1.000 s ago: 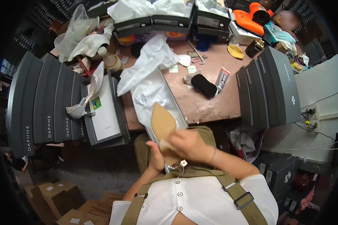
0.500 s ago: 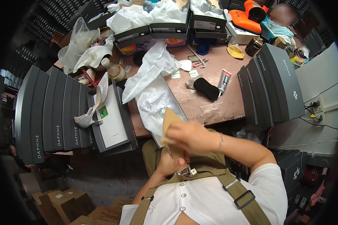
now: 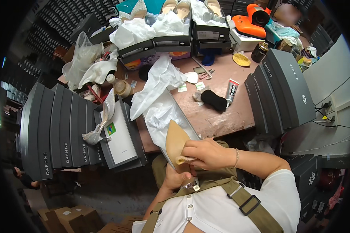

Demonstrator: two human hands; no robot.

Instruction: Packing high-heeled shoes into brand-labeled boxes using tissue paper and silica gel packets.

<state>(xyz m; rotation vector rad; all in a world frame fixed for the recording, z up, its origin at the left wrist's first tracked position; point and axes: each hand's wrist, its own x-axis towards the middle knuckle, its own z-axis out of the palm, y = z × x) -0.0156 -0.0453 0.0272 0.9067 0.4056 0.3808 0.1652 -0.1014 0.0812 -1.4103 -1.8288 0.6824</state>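
Observation:
A pointed shoe is held in front of my lap with its smooth tan sole facing up and its toe pointing away from me. My left hand is closed around its near end, where something clear and shiny and a small pale tag show. Pinched in my right hand is a small yellowish cloth, pressed on the sole's right side. Just beyond lies an open shoebox with white tissue paper. To its left, a glittery silver heeled shoe rests on another open box.
Dark grey shoeboxes stand at left and right. On the table lie a black pad, a glue tube and a yellow cloth. Open boxes with shoes line the back, beside an orange device. Another person sits at far right.
My right hand and the cloth have shifted right and toward me along the sole, uncovering more of the toe end. My left hand keeps its hold. The whole view has tilted slightly.

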